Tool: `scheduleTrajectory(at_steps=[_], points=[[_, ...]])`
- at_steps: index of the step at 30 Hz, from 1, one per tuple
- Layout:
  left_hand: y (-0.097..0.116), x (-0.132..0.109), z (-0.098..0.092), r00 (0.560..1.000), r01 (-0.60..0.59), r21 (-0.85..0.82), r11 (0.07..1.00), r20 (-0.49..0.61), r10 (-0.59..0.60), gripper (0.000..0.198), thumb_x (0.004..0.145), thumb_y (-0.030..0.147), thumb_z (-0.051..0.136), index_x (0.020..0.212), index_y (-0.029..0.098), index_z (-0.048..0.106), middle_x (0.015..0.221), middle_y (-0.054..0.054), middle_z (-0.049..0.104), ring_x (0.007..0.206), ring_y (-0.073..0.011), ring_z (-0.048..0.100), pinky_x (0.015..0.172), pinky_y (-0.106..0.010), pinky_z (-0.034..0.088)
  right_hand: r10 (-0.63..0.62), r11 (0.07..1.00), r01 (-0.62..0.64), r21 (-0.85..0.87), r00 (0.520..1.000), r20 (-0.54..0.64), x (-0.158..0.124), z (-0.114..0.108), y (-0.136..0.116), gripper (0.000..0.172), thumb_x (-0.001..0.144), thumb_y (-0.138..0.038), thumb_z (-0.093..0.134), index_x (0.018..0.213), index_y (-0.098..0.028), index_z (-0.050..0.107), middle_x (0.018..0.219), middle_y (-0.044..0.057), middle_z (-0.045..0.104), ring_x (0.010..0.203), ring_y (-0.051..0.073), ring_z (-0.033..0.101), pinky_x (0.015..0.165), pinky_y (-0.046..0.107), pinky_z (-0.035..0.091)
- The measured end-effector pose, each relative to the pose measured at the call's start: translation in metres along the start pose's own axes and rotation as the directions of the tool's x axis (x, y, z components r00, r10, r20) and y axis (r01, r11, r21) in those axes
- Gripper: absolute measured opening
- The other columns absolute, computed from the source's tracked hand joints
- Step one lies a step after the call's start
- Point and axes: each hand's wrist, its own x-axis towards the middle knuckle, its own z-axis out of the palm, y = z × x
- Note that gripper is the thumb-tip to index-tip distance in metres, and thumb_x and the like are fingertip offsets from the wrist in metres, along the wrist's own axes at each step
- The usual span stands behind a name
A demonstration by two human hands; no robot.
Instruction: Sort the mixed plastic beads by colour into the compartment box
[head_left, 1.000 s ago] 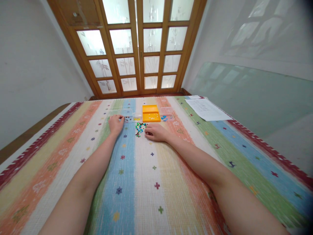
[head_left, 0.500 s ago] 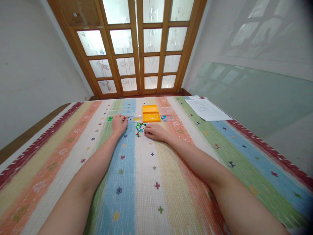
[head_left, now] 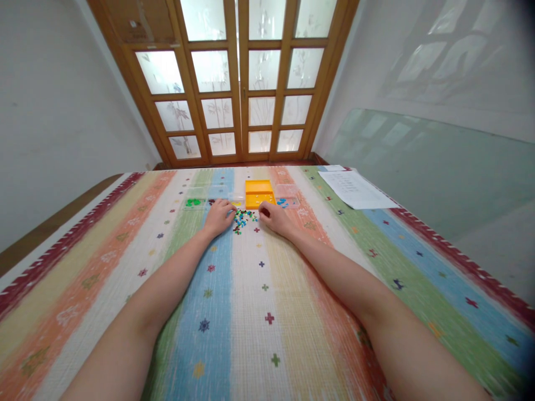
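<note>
A small pile of mixed beads (head_left: 242, 218), in green, blue, brown and other colours, lies on the striped cloth between my hands. My left hand (head_left: 219, 217) is at the pile's left edge, fingertips curled together beside the beads; whatever they pinch is too small to make out. At the right of the pile, in front of an open yellow box (head_left: 253, 198), my right hand (head_left: 275, 217) is closed in a pinch, its contents hidden. White pieces lie in the box. A clear box (head_left: 190, 207) with green and dark pieces stands behind my left hand.
Another clear box (head_left: 293, 204) with blue pieces sits right of the yellow one. Printed paper sheets (head_left: 355, 189) lie at the far right of the table. A striped tablecloth (head_left: 246, 334) covers the table, and glazed wooden doors (head_left: 238, 94) stand behind it.
My left hand has moved right, from over the left clear box to the bead pile. My right hand has drawn back from the beads, slightly up and right, towards the yellow box.
</note>
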Motion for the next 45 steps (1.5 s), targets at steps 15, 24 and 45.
scheduleTrajectory(at_steps=[15, 24, 45], points=[[0.002, -0.001, 0.005, 0.992, -0.084, -0.054, 0.995, 0.086, 0.088, 0.021, 0.093, 0.025, 0.056, 0.099, 0.025, 0.076, 0.104, -0.008, 0.068, 0.104, -0.0261, 0.056, 0.102, -0.046, 0.042, -0.101, 0.976, 0.13, -0.175, 0.981, 0.166, -0.003, 0.0, -0.006, 0.008, 0.088, -0.016, 0.063, 0.092, -0.019, 0.07, 0.095, 0.007, 0.066, 0.092, 0.02, 0.059, 0.082, 0.029, 0.044], [0.006, -0.002, 0.002, 0.99, -0.083, -0.025, 0.996, 0.108, 0.085, 0.022, 0.095, 0.027, 0.055, 0.101, 0.025, 0.076, 0.105, -0.008, 0.068, 0.106, -0.0259, 0.056, 0.101, -0.045, 0.043, 0.023, 0.993, -0.017, -0.119, 0.999, 0.044, 0.0, -0.006, 0.001, 0.01, 0.089, -0.017, 0.058, 0.094, -0.018, 0.066, 0.086, 0.004, 0.069, 0.076, 0.018, 0.057, 0.069, 0.027, 0.04], [0.015, 0.0, -0.003, 0.956, -0.204, -0.141, 0.969, 0.185, 0.228, 0.018, 0.095, 0.029, 0.059, 0.098, 0.024, 0.076, 0.104, -0.007, 0.07, 0.103, -0.0238, 0.058, 0.097, -0.041, 0.043, 0.106, 0.963, -0.159, -0.218, 0.967, -0.233, 0.006, -0.021, 0.039, 0.021, 0.091, -0.019, 0.053, 0.103, -0.018, 0.071, 0.098, 0.009, 0.072, 0.09, 0.023, 0.062, 0.086, 0.036, 0.045]])
